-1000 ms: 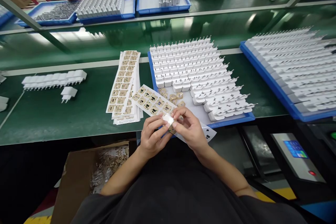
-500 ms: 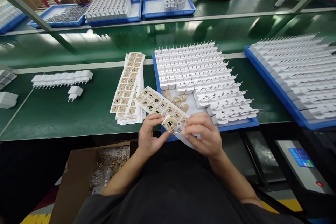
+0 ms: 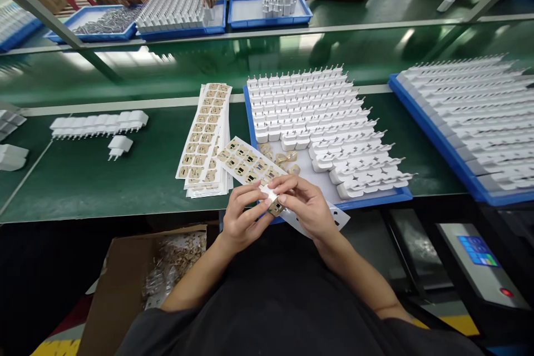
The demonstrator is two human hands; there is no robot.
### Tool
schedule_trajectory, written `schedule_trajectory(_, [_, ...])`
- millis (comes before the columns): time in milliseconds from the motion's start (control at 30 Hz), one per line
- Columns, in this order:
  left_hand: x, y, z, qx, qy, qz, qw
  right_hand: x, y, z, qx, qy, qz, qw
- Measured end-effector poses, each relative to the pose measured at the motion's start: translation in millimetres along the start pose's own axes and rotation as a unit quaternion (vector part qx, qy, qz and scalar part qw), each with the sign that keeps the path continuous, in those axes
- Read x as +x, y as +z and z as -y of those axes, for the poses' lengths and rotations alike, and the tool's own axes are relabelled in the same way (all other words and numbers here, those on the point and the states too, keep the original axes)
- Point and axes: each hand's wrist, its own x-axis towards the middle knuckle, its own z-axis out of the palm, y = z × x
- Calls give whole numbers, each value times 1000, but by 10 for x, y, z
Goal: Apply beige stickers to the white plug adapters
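The green table (image 3: 104, 192) spans the near side of the scene, with a blue tray (image 3: 387, 198) at its middle holding rows of white plugs (image 3: 308, 103), prongs up in the far rows, and a gap at its near left. Another tray (image 3: 443, 138) full of white pieces lies to the right. Left of the middle tray is a stack of label sheets (image 3: 204, 133); a loose sheet (image 3: 238, 159) slants from there over the tray's near-left corner, passing beneath the hands, its end showing to the right. Farther left lie a row of plugs (image 3: 100, 124) and a lone plug (image 3: 119, 146). The left hand (image 3: 243, 219) and right hand (image 3: 309, 208) meet in front of the person over the near sheet, both sets of fingertips pinching one white block (image 3: 271, 193) from its two sides. The step in hand looks like pressing a tan label (image 3: 276, 208) flat onto its end; the next move likely calls for steady thumb pressure with the edges kept square. The labelled end faces near and slightly right, and the block's long axis seems to run from far left to near right; fingers hide its other end, so prongs cannot be told.
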Motion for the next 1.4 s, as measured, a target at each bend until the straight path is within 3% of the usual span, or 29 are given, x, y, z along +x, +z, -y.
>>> schedule_trajectory(333, [-1, 24, -9, -17, -3, 2, 1000, -23, -46, -15, 9, 7, 15, 1000])
schedule_trajectory(600, [40, 22, -35, -17, -8, -3, 1000, -19, -83, 115, -133, -42, 54, 989])
schedule_trajectory(700, [41, 12, -42, -22, -8, -1, 1000, -18, -147, 137, -229, -122, 64, 964])
schedule_trajectory(867, [-18, 3, 12, -64, -76, 7, 995, -91, -195, 119, -349, -316, 72, 879])
schedule_trajectory(933, [-51, -5, 48, -84, -102, 2, 991, -100, -219, 129, -325, -326, 38, 887])
schedule_trajectory(1000, [-76, -29, 78, -85, -119, -8, 989, -64, -263, 138, -336, -284, -51, 897])
schedule_trajectory(1067, [-86, -81, 107, -71, -137, -14, 988, 5, -323, 123, -424, -208, -119, 874])
schedule_trajectory(1133, [-78, -175, 166, -39, -160, -13, 986, 76, -379, 73, -540, -142, -114, 822])
schedule_trajectory(1200, [-52, -333, 297, 23, -177, -17, 984, 120, -419, -4, -609, -118, -80, 780])
schedule_trajectory(1300, [2, -730, 678, 174, -169, -26, 970, 123, -455, -102, -633, -124, -53, 763])
schedule_trajectory(1400, [37, -1265, 1205, 317, -206, -10, 926, 112, -497, -125, -632, -149, -45, 760])
